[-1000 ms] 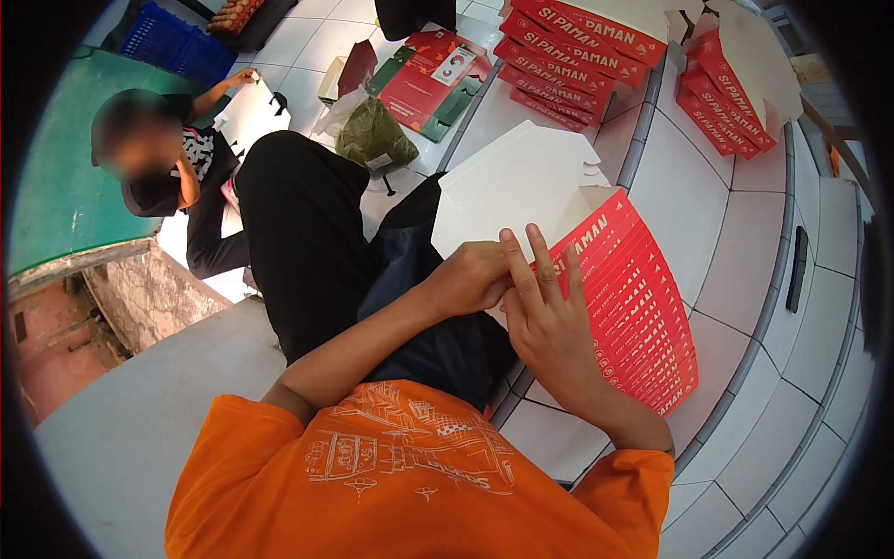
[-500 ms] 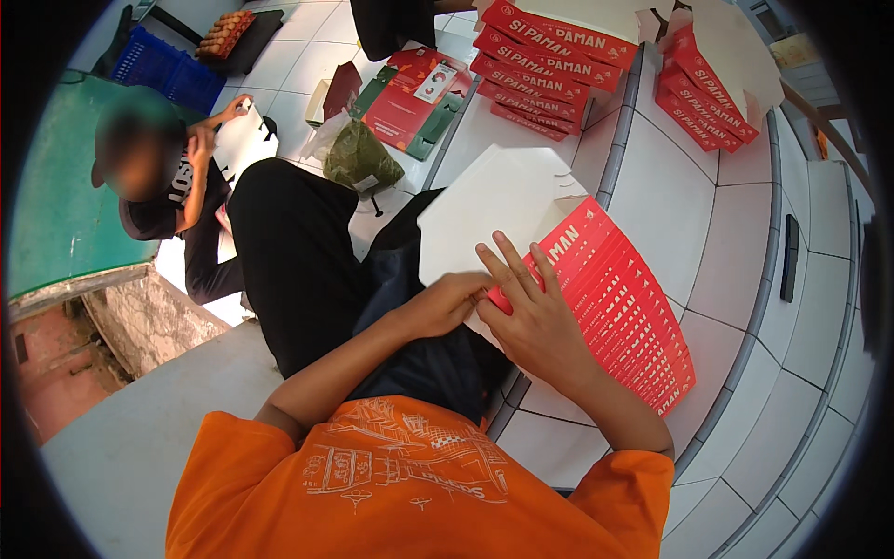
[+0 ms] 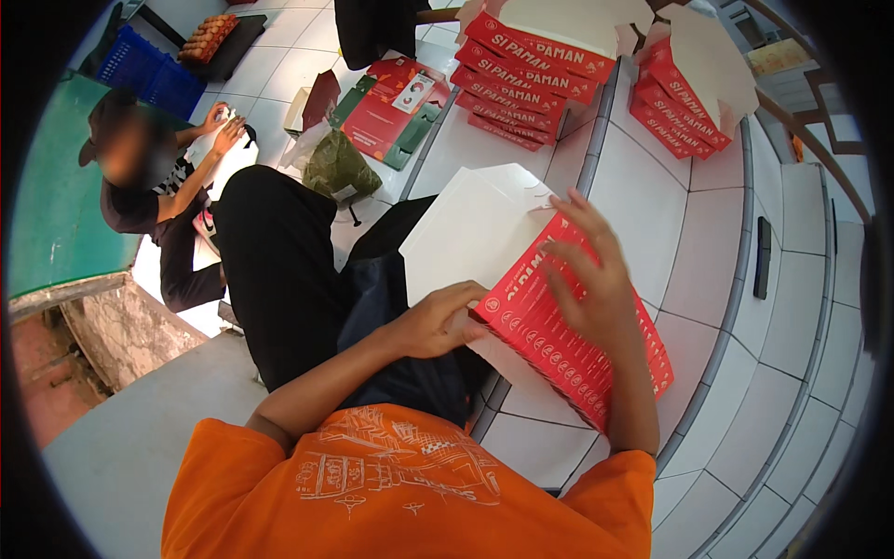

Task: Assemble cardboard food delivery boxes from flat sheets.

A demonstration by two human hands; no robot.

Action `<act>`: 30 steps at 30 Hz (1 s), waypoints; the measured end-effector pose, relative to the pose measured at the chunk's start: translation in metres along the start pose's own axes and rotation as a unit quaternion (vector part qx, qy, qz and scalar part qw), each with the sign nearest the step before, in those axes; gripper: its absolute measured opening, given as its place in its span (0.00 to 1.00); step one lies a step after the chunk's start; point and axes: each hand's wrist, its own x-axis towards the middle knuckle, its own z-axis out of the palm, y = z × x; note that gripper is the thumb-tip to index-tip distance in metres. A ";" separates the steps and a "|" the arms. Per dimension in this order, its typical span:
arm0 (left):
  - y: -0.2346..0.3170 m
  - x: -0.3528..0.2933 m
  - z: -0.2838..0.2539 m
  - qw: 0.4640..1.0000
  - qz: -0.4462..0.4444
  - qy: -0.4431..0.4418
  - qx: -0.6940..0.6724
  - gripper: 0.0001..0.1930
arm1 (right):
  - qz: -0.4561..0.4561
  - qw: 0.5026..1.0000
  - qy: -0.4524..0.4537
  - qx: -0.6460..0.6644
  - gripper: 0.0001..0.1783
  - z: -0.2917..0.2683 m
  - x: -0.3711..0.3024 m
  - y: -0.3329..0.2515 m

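Before me on the tiled ledge leans a nested stack of red cardboard boxes (image 3: 549, 359), their printed red sides fanned toward the lower right. The top box (image 3: 470, 233) shows its white inside and a raised white flap. At that box's near left corner, my left hand (image 3: 438, 321) is closed on the edge, with the thumb below the red side. My right hand (image 3: 596, 279) is over the far part of the red side, its fingers spread and slightly blurred. Its fingertips are near the far corner, where the small tab stands; whether they touch it I cannot tell.
Red boxes with white insides (image 3: 531, 79) are piled at the far end of the ledge, beside another pile (image 3: 684, 102). A plastic bag of green stuff (image 3: 340, 168) and a flat red-green carton (image 3: 386, 107) lie on the floor. A person (image 3: 154, 177) sits at left, handling white card.
My right hand has moved from the near left corner to the far corner of the top box, fingers spreading. My left hand remains at the near corner. The view has shifted slightly.
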 end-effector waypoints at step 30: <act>-0.019 0.012 0.003 0.989 0.014 -0.008 0.144 0.27 | 0.205 0.911 -0.223 0.282 0.16 0.005 0.019 0.112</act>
